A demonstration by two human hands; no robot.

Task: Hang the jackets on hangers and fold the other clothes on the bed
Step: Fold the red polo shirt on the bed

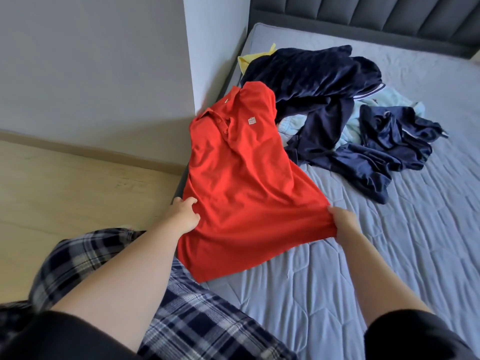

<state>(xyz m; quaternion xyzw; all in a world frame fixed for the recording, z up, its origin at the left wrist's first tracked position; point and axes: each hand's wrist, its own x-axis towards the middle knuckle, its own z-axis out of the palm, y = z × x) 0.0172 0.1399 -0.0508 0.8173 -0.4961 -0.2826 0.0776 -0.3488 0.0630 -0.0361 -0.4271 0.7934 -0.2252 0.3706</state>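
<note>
One red polo (241,178) lies face up on the bed (389,242), along its left edge by the wall (104,61). Its placket buttons and one small chest patch show. Its long axis runs from the person towards the wall corner: the collar points away and a little left, the hem towards the person. The hem's near corner reaches the plaid trousers (197,320).

Two hands hold it, one at each side of the lower body. The left hand (185,216) grips the left side, its fingers curled into the cloth. The right hand (342,220) pinches the right side near the hem, where the cloth is gathered and drawn taut towards it.

Beyond the polo is one heap of clothes touching its collar end. It has dark navy pieces (311,74), whose number I cannot tell, one pale blue piece (293,123) and one yellow piece (253,59) at the far edge.

A grey padded headboard (363,14) stands behind, and a wood floor (78,178) lies to the left.
</note>
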